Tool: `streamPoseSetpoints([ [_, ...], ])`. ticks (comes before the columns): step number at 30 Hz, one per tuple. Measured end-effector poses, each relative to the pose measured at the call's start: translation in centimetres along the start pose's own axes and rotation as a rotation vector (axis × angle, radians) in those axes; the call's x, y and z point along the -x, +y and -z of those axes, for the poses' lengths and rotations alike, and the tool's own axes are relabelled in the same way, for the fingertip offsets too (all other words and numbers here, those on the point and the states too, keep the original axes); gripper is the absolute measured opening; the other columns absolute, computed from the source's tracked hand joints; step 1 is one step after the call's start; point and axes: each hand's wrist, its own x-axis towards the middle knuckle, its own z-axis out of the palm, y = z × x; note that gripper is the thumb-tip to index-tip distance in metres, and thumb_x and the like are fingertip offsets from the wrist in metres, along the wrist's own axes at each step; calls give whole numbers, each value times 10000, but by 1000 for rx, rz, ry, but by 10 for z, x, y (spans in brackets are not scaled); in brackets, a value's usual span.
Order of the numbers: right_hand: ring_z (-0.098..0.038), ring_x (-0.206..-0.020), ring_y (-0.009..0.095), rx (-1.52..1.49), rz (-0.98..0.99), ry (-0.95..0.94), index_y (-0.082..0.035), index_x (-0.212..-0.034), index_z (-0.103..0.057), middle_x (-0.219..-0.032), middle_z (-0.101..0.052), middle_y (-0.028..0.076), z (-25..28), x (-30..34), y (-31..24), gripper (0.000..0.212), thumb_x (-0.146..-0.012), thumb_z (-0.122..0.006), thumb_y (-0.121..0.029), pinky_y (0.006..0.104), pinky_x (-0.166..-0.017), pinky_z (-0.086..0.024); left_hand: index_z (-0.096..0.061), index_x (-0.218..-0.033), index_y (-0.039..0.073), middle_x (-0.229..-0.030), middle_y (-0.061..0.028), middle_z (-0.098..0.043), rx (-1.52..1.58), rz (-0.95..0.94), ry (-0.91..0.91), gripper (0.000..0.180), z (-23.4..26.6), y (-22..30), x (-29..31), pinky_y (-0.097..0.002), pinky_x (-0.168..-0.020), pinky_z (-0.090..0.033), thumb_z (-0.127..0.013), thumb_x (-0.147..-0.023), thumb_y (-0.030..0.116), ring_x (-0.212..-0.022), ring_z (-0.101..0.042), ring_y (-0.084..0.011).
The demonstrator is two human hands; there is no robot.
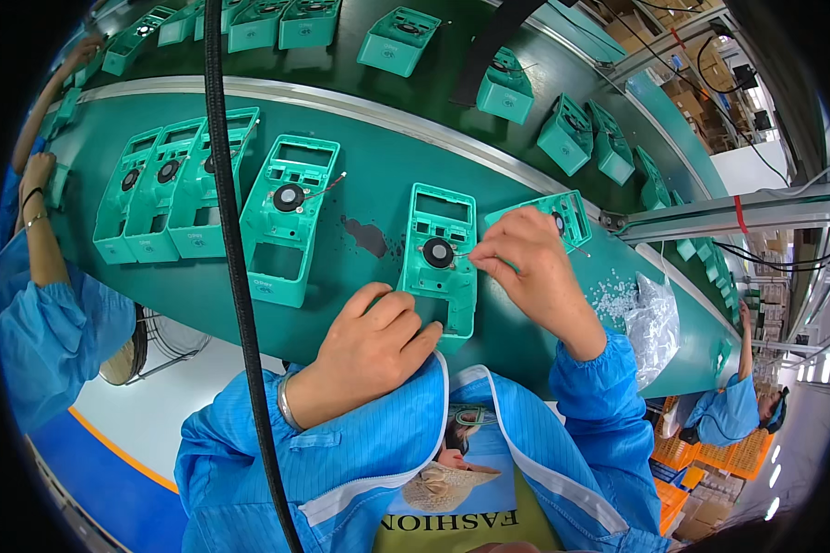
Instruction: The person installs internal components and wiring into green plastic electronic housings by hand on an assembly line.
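Two hands on one teal plastic housing shell (439,263) lying flat on the green desk (360,276). Left hand (378,336) has its grip curled against the shell's lower edge, pinning it. Right hand (526,263) pinches a thin wire just right of the round black speaker (438,252). Clear bag of small parts (653,323) sits further right.

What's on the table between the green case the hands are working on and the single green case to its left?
In the head view, only bare green mat with a dark smudge lies between the worked case and the left case.
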Motion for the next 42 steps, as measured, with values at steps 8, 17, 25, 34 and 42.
streamPoseSetpoints([
  [8,-615,-960,291,65,10,172,-77,-884,-750,-910,-662,56,28,22,8,123,-784,-807,-36,416,-865,-451,-727,-958,109,-875,-20,-631,10,64,-18,231,15,-23,-20,-425,-896,-503,-774,-743,178,-998,-623,-233],
  [17,-630,-1053,303,-148,-394,362,-39,-916,-736,-1129,-651,96,14,75,25,98,-848,-765,25,380,-924,-497,-710,-1052,100,-980,-32,-660,-76,-16,-115,279,-37,-51,-83,-413,-935,-473,-749,-783,168,-1105,-600,-237],
  [25,-662,-993,311,-49,-235,241,-38,-919,-717,-1019,-705,92,5,67,35,102,-842,-763,11,430,-874,-518,-714,-1115,113,-941,-26,-658,-167,-34,-278,402,-33,-46,-96,-431,-931,-435,-823,-734,179,-1046,-611,-250],
  [34,-652,-988,310,-130,-13,148,-29,-922,-696,-1029,-678,89,16,74,39,131,-811,-750,16,410,-882,-526,-727,-1071,153,-900,-15,-660,-111,-64,-270,315,3,-77,-94,-425,-808,-436,-813,-770,185,-896,-631,-255],
  [42,-641,-967,302,-122,197,99,-49,-925,-691,-1031,-671,67,15,41,63,183,-777,-786,1,387,-863,-520,-719,-1177,133,-961,-49,-675,-23,-58,-361,357,-22,-97,-125,-433,-857,-470,-792,-832,190,-967,-637,-285],
])
